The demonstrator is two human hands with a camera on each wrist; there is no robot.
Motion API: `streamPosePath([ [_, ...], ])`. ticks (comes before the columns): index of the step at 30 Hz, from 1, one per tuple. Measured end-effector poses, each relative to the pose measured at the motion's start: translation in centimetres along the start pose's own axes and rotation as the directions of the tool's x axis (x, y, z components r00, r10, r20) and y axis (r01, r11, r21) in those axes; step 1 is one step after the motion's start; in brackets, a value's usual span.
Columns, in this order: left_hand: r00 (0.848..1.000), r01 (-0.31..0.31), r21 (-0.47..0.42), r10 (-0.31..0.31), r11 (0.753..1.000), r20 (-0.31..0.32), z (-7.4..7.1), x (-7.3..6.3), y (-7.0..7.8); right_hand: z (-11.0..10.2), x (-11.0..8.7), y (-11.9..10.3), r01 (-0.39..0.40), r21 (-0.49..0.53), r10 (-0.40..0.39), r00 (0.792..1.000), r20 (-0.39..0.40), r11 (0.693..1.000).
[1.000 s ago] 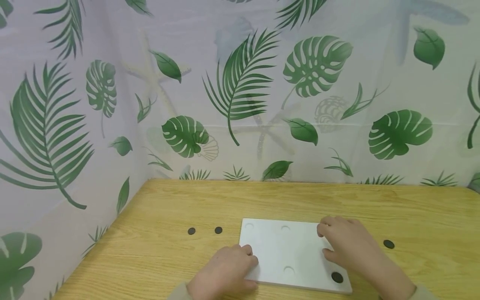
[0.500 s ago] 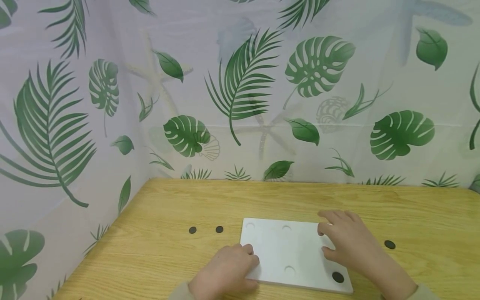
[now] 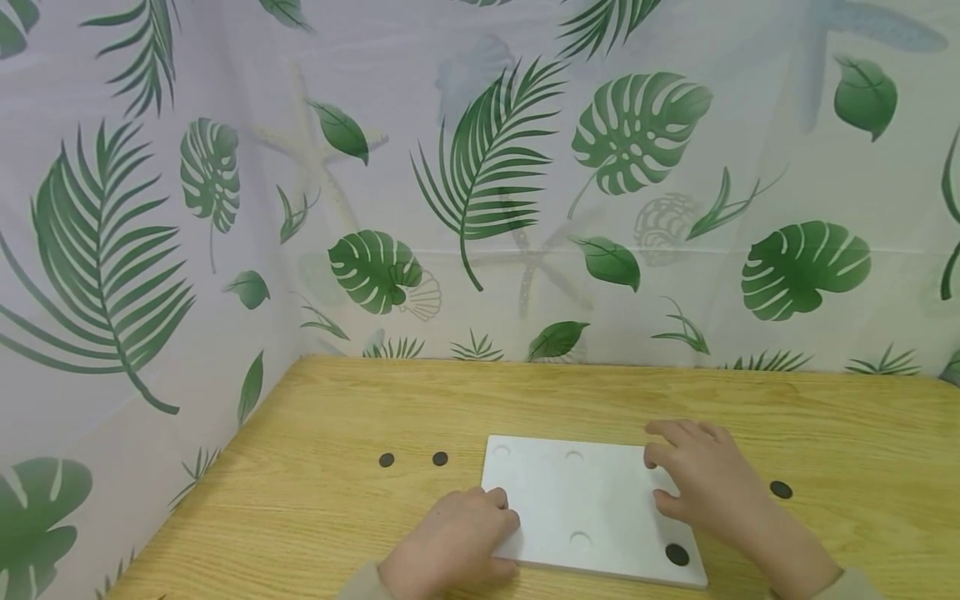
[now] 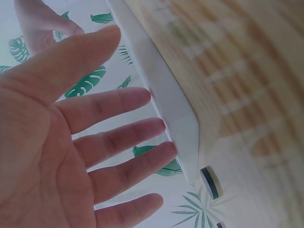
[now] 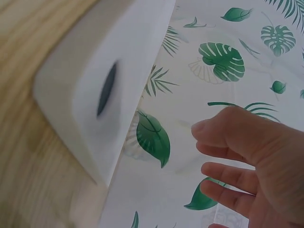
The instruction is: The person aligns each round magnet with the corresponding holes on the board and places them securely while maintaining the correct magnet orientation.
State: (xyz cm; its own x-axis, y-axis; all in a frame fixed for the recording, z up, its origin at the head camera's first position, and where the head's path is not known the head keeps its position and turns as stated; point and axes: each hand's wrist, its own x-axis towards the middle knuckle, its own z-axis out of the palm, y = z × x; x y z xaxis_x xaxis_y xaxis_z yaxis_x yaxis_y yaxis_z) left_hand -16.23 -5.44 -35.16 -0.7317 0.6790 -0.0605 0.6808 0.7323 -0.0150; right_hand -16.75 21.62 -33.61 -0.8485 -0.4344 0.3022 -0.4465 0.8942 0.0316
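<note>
- Well in from the tabletop's [image 3: 337, 400] far edge lies the white board [image 3: 555, 500], a black disc [image 3: 677, 554] on its near-right corner.
- Left grip [image 3: 453, 533] at the board's left side is released, fingers extended; right grip [image 3: 701, 479] over the right side holds nothing, fingers loosely bent.
- Between board and the tabletop's left edge lie two loose discs [image 3: 440, 458]; a lone disc [image 3: 782, 489] lies to the board's right.
- Best, probably, to steady the board lightly and keep the right fingertips off the corner disc.
- Board surface beneath both grips is hidden, the tabletop's near edge cut off; fingertip contact is unclear.
</note>
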Motion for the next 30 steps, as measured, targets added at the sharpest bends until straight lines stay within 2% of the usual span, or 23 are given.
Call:
streamPosePath([
  [10,1.000,-0.004,-0.007,0.004,1.000,0.007,0.1,0.1,0.0,0.2,-0.3,1.1,-0.033,0.006,0.033,0.999,-0.002,0.999],
  [30,1.000,-0.008,0.012,0.008,1.000,-0.002,0.0,0.0,0.0,0.1,-0.4,1.6,-0.031,-0.008,0.030,0.999,-0.012,1.000],
])
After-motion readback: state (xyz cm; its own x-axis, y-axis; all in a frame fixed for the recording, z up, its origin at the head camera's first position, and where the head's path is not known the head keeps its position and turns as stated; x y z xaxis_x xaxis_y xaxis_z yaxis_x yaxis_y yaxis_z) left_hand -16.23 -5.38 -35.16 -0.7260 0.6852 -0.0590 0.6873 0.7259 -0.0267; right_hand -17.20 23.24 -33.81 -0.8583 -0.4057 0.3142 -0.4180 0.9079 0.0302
